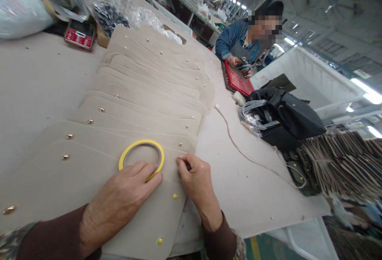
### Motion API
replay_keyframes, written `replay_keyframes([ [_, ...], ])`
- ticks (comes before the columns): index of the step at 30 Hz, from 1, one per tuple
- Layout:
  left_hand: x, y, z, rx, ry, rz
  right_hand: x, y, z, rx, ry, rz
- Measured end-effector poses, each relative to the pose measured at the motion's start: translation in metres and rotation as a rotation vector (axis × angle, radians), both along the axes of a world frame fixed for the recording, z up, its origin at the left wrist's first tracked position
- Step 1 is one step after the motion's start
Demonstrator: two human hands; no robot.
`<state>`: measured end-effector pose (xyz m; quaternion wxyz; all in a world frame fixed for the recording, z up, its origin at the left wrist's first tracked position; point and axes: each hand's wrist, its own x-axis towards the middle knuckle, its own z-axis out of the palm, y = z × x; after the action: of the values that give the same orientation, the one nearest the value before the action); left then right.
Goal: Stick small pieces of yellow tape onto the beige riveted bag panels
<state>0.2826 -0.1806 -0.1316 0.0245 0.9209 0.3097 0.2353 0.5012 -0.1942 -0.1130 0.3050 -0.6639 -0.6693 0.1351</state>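
My left hand grips a roll of yellow tape, with fingers through and over its near rim. The roll is just above a beige panel with rounded corners and gold metal studs. Close by on the right, my right hand has thumb and forefinger pinched together at the panel's edge; whatever lies between them is hidden. Two small yellow tape pieces sit on studs along the panel's right side. Behind it, many similar beige panels overlap in a fanned row.
A red calculator and plastic-wrapped items stand at the back left. A white cord runs across the table toward a black bag. Stacked dark pieces are at the right. Across the table a person works over a red tray.
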Motion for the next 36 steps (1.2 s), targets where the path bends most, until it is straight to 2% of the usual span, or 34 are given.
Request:
replay_keyframes([
  [6, -0.001, 0.000, 0.001, -0.014, 0.033, 0.025, 0.008, -0.005, 0.000, -0.061, 0.036, -0.147],
  [9, 0.001, 0.000, 0.002, -0.004, 0.036, 0.029, 0.017, -0.013, 0.000, 0.083, -0.030, -0.023],
  [13, 0.003, 0.001, 0.003, 0.026, 0.032, 0.039, 0.022, -0.015, -0.002, 0.255, -0.285, 0.226],
  [15, 0.003, 0.002, 0.004, 0.017, 0.023, 0.034, 0.021, -0.010, -0.002, 0.240, -0.394, 0.292],
  [18, 0.004, 0.003, 0.005, 0.008, 0.016, 0.026, 0.019, 0.000, 0.000, 0.110, -0.481, 0.307],
  [23, 0.000, 0.000, 0.005, -0.011, 0.047, 0.031, 0.012, 0.008, 0.006, -0.073, -0.307, 0.151],
  [28, -0.015, -0.007, 0.007, -0.067, -0.063, -0.051, 0.006, 0.003, 0.001, -0.086, -0.213, -0.001],
  [33, -0.022, -0.007, 0.005, -0.090, -0.338, -0.092, 0.001, -0.010, 0.006, 0.117, 0.023, 0.058],
  [36, -0.022, -0.009, -0.004, -0.117, -0.355, -0.063, -0.010, -0.022, 0.018, 0.181, 0.222, 0.179],
])
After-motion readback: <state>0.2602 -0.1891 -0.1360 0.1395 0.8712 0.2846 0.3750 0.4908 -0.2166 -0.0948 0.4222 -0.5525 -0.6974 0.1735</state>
